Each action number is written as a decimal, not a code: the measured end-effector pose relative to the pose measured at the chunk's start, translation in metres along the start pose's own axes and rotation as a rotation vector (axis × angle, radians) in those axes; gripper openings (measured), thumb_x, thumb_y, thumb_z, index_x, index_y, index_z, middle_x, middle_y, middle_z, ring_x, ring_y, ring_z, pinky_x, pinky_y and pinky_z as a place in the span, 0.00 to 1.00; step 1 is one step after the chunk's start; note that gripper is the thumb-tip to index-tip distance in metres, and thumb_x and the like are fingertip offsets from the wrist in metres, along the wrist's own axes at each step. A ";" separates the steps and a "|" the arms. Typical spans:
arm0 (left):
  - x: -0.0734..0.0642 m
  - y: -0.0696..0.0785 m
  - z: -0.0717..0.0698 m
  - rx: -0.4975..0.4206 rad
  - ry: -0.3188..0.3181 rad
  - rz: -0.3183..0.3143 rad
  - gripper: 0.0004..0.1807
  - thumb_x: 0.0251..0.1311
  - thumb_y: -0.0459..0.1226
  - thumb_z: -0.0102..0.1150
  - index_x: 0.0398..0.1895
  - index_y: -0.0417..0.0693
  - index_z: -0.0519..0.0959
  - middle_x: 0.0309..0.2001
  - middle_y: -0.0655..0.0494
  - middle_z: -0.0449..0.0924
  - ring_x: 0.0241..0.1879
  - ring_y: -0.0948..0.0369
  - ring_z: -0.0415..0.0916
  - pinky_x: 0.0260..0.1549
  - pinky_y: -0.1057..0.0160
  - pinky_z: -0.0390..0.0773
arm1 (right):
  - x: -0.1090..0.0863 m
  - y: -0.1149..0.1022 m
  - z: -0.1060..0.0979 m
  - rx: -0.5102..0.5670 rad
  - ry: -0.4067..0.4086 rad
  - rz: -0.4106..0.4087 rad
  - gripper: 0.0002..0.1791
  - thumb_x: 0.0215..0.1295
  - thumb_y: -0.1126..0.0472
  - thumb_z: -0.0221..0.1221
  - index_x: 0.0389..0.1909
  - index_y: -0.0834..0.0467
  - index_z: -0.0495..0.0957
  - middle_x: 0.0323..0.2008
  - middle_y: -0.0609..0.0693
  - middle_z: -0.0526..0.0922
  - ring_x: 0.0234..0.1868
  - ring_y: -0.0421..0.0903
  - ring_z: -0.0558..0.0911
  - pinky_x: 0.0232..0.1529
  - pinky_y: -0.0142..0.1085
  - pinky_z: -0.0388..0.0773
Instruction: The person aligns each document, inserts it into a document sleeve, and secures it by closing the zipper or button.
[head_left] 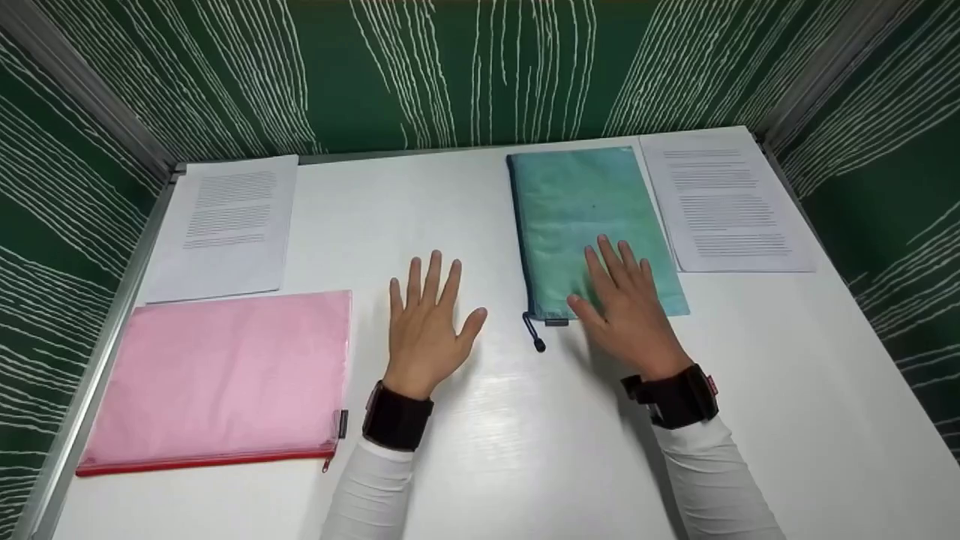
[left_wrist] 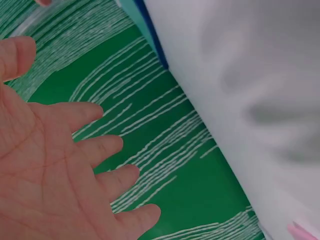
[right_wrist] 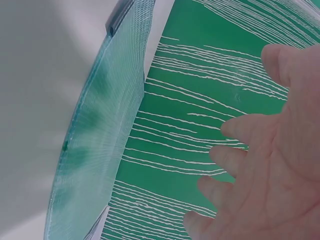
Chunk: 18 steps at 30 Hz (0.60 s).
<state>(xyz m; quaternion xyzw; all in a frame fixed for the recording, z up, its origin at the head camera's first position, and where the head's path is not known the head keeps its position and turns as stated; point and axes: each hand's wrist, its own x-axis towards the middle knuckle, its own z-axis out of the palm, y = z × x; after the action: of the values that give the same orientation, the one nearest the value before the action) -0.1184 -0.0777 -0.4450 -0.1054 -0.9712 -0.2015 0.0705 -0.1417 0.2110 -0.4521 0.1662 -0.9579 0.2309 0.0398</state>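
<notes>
My left hand (head_left: 427,330) hovers palm down over the white table, fingers spread and holding nothing. To its left lies a pink zip pouch (head_left: 232,375) with a red zipper along its near edge. My right hand (head_left: 630,315) is held over the near part of a green zip pouch (head_left: 585,217), its fingers straight and apart. A dark zipper runs down that pouch's left side, its pull hanging off the near corner. In the right wrist view, a gap shows between the right palm (right_wrist: 270,170) and the green pouch (right_wrist: 100,135).
Printed sheets (head_left: 232,225) lie at the back left, just behind the pink pouch. Another stack of printed sheets (head_left: 727,210) sits at the back right, beside the green pouch. Green panels (head_left: 465,75) with white streaks stand around the table (head_left: 495,480).
</notes>
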 end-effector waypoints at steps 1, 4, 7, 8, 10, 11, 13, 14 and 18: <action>0.003 0.002 0.000 -0.005 0.001 0.003 0.40 0.74 0.57 0.51 0.81 0.46 0.59 0.82 0.43 0.48 0.82 0.41 0.40 0.75 0.34 0.38 | 0.001 0.000 0.000 0.000 0.000 -0.002 0.41 0.80 0.44 0.51 0.82 0.62 0.49 0.83 0.60 0.43 0.83 0.62 0.37 0.77 0.63 0.33; 0.012 0.009 0.002 -0.018 -0.003 0.011 0.40 0.75 0.57 0.51 0.81 0.46 0.59 0.82 0.43 0.48 0.82 0.42 0.40 0.75 0.34 0.39 | 0.004 0.001 0.001 -0.003 -0.004 -0.004 0.42 0.80 0.44 0.51 0.82 0.61 0.49 0.83 0.59 0.42 0.83 0.62 0.37 0.77 0.63 0.33; 0.019 0.015 0.006 -0.023 -0.026 0.027 0.40 0.75 0.57 0.51 0.81 0.47 0.59 0.82 0.44 0.48 0.82 0.43 0.39 0.76 0.35 0.39 | 0.006 0.002 0.003 -0.004 -0.010 -0.001 0.42 0.80 0.43 0.52 0.82 0.61 0.49 0.83 0.59 0.43 0.83 0.62 0.37 0.77 0.64 0.33; 0.021 0.018 0.007 -0.022 -0.037 0.033 0.40 0.75 0.57 0.51 0.81 0.47 0.58 0.82 0.44 0.48 0.82 0.43 0.39 0.76 0.35 0.39 | 0.007 0.002 0.003 -0.004 -0.014 0.001 0.42 0.80 0.43 0.52 0.82 0.61 0.49 0.83 0.59 0.43 0.83 0.62 0.37 0.77 0.64 0.34; 0.025 0.022 0.010 -0.010 -0.058 0.051 0.40 0.75 0.57 0.51 0.81 0.48 0.58 0.82 0.45 0.48 0.82 0.44 0.40 0.76 0.35 0.40 | 0.008 0.003 0.004 0.001 -0.019 0.008 0.42 0.79 0.43 0.52 0.82 0.60 0.49 0.83 0.58 0.43 0.83 0.62 0.38 0.77 0.64 0.34; 0.026 0.024 0.012 -0.004 -0.068 0.062 0.40 0.75 0.57 0.51 0.81 0.48 0.59 0.82 0.45 0.49 0.82 0.44 0.40 0.76 0.35 0.41 | 0.009 0.003 0.004 0.002 -0.021 0.010 0.42 0.79 0.43 0.52 0.82 0.60 0.50 0.83 0.58 0.44 0.83 0.62 0.38 0.77 0.64 0.34; 0.028 0.028 0.015 0.011 -0.087 0.086 0.39 0.74 0.57 0.52 0.81 0.48 0.59 0.82 0.45 0.50 0.82 0.44 0.42 0.76 0.35 0.43 | 0.010 0.004 0.005 0.002 -0.030 0.015 0.42 0.79 0.43 0.53 0.82 0.61 0.50 0.83 0.58 0.44 0.83 0.62 0.38 0.77 0.64 0.35; 0.028 0.030 0.017 0.020 -0.094 0.098 0.39 0.74 0.57 0.52 0.81 0.48 0.60 0.82 0.45 0.51 0.82 0.44 0.43 0.76 0.35 0.44 | 0.010 0.004 0.005 0.002 -0.036 0.015 0.42 0.79 0.43 0.53 0.82 0.61 0.50 0.83 0.59 0.44 0.83 0.63 0.39 0.77 0.64 0.36; 0.028 0.036 0.027 0.051 -0.123 0.142 0.38 0.74 0.56 0.54 0.80 0.48 0.62 0.81 0.45 0.54 0.81 0.44 0.46 0.75 0.35 0.48 | 0.011 0.005 0.007 -0.011 -0.053 -0.006 0.43 0.77 0.45 0.57 0.81 0.64 0.53 0.82 0.62 0.48 0.82 0.66 0.43 0.77 0.64 0.42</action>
<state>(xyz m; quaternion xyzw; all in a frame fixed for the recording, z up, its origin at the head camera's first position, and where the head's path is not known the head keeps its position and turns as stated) -0.1401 -0.0290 -0.4510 -0.1845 -0.9686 -0.1641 0.0275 -0.1537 0.2087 -0.4588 0.1750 -0.9593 0.2211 0.0159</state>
